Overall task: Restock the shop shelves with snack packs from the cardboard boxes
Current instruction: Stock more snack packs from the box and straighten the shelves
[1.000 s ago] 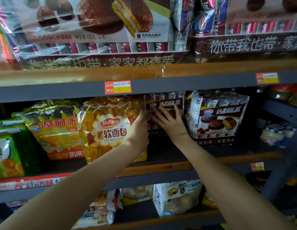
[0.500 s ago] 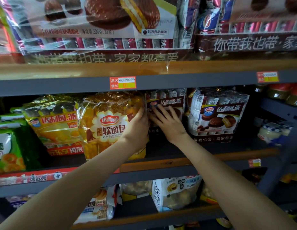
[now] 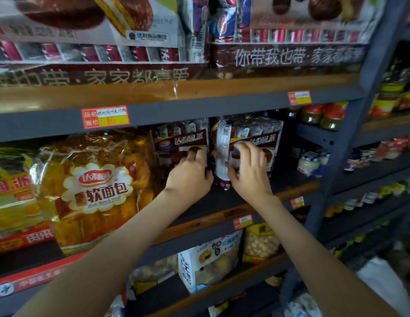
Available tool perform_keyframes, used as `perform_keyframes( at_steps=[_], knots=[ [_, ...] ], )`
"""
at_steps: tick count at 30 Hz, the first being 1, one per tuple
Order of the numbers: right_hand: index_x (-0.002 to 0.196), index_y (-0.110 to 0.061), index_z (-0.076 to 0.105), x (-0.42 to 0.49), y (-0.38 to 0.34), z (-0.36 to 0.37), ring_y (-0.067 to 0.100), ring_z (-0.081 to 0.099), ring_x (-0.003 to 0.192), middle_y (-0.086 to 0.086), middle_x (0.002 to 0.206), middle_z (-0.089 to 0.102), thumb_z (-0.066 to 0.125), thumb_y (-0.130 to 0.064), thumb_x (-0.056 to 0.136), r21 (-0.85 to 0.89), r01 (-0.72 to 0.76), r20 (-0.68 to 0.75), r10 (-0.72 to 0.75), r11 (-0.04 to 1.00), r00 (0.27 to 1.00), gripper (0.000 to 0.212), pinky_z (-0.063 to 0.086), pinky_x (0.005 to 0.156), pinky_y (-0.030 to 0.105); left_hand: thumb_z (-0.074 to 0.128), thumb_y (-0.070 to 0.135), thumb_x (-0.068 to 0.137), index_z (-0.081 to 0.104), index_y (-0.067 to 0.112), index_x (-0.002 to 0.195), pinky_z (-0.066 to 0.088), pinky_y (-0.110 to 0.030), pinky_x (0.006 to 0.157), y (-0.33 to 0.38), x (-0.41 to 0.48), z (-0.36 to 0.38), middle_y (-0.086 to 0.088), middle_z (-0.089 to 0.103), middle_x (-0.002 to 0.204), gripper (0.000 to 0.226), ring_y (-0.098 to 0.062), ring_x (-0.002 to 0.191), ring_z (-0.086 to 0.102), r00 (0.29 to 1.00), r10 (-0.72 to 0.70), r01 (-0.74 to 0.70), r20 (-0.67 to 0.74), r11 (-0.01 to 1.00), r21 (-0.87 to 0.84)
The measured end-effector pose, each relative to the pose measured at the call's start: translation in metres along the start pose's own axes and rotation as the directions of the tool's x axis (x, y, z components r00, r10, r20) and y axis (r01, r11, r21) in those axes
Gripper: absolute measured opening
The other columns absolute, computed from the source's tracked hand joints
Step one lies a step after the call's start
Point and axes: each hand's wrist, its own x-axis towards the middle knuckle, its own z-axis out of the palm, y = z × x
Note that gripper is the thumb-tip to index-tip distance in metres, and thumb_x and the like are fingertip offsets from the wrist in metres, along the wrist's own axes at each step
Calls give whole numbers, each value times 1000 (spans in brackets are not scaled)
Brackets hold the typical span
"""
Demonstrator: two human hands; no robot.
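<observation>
Two chocolate pie packs stand side by side on the middle shelf [image 3: 291,189]. Your right hand [image 3: 251,173] pinches the right pack [image 3: 259,136], thumb low, fingers over its front. Your left hand [image 3: 190,173] presses bent fingers on the left pack [image 3: 180,143]; whether that grip is closed is unclear. Keep both upright, labels forward, and slide them snug.

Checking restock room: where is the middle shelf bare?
Bare board between the right pie pack and the upright, plus a front strip before it and the left pie pack. Leftward, the bread bag and yellow packs crowd it.
</observation>
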Motion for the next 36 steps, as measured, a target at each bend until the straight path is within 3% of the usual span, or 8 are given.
perform_keyframes(
  at_steps=[2,5,8,13,17,24,33,36],
  knots=[
    [139,-6,33,-1,14,-4,36,36,126,22,138,40,75,-29,77,20,-195,26,195,981,980,79,37,103,52,58,32,93,37,6,134,45,-33,80,9,10,7,-16,59,119,53,-34,109,59,989,-128,143,69,941,-307],
    [152,-11,10,0,39,-6,41,17,140,23,154,15,78,-41,73,52,-393,212,374,918,903,109,24,111,54,64,37,89,32,8,142,38,-23,80,14,27,23,-11,57,127,68,-28,117,54,955,-226,296,192,782,-548],
    [152,-16,-6,3,55,-3,42,0,144,22,158,-4,78,-49,70,27,-361,341,331,932,880,121,17,114,54,68,38,86,31,15,144,40,-25,83,20,42,44,-7,57,130,72,-25,117,55,950,-233,311,206,675,-669],
    [147,-23,-17,4,68,5,42,-3,145,21,158,-8,78,-52,69,13,-276,351,254,961,901,127,25,111,55,75,27,82,36,19,137,44,-18,75,38,56,64,9,57,111,68,-8,99,56,951,-282,282,129,613,-738],
    [149,-27,-14,-1,81,8,43,2,144,20,158,-6,81,-45,69,37,-214,341,189,976,921,125,31,106,58,80,23,76,47,14,132,54,-29,87,46,71,76,-1,67,118,66,-13,104,65,931,-274,344,242,433,-833],
    [149,-28,-12,0,114,14,41,-2,145,19,159,-7,78,-35,76,114,-138,377,86,984,922,117,22,112,54,76,13,80,62,16,121,51,-45,96,65,84,84,-2,71,111,42,-18,104,67,944,-265,304,199,454,-838],
    [151,-21,-5,1,127,9,42,5,145,22,158,0,83,-30,71,100,-137,368,92,985,925,119,30,107,58,78,18,79,60,14,123,54,-38,93,86,83,88,-1,71,112,47,-14,102,68,939,-298,297,173,445,-845],
    [152,-19,-5,-2,119,6,39,3,146,19,159,-1,83,-27,69,69,-153,359,118,986,926,121,20,110,60,82,42,72,49,17,132,54,-42,92,85,78,91,0,68,117,72,-14,106,66,919,-351,338,179,468,-816]
  ],
)
